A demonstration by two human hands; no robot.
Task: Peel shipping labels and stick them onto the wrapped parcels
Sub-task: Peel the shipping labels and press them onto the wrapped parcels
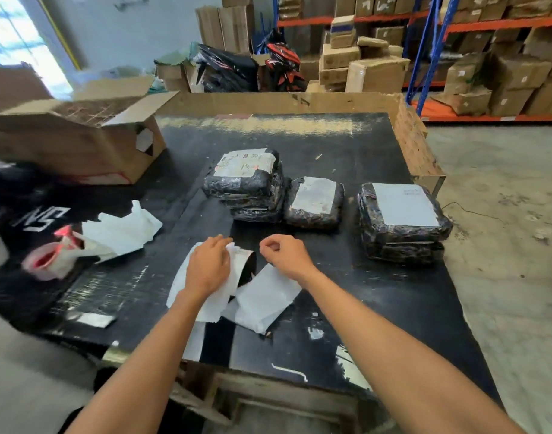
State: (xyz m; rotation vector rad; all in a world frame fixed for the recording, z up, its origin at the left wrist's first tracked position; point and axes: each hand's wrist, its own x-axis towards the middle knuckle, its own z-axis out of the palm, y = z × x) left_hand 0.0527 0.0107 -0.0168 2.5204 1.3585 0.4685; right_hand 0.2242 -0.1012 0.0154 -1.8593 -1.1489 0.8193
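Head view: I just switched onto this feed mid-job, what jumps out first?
Both hands meet at the near middle of the black table: the left hand presses on loose white label sheets, and the right hand hovers beside it with curled fingers. Beyond them sit black wrapped parcels in a row, each topped with a white label. An open cardboard box stands at the far left.

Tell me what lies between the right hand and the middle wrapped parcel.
Only bare black table top, as the head view shows. The right hand hovers over the label sheets, apart from the middle parcel.
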